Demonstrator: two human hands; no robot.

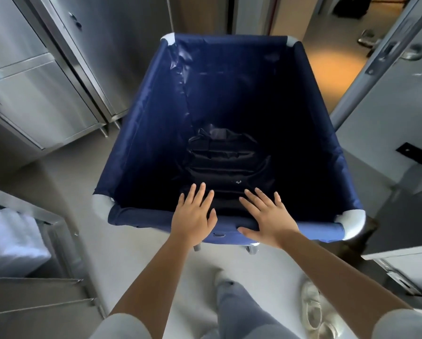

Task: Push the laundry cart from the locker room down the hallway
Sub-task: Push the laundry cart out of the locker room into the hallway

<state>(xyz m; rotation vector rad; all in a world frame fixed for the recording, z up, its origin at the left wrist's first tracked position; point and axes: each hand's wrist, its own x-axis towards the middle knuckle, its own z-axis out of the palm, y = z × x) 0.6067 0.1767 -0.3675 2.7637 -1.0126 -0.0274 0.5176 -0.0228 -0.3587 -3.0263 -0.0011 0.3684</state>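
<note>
Flat hands [194, 214] on blue laundry cart [141, 133] rim

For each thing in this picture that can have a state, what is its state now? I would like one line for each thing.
Left hand: open, fingers spread, palm flat on the near rim of the cart.
Right hand: open, fingers spread, palm flat on the same rim.
Laundry cart: upright, nearly empty, holding one dark bundle at the bottom.
Door: open, at the right of the cart.
Steel lockers: doors shut.
</note>
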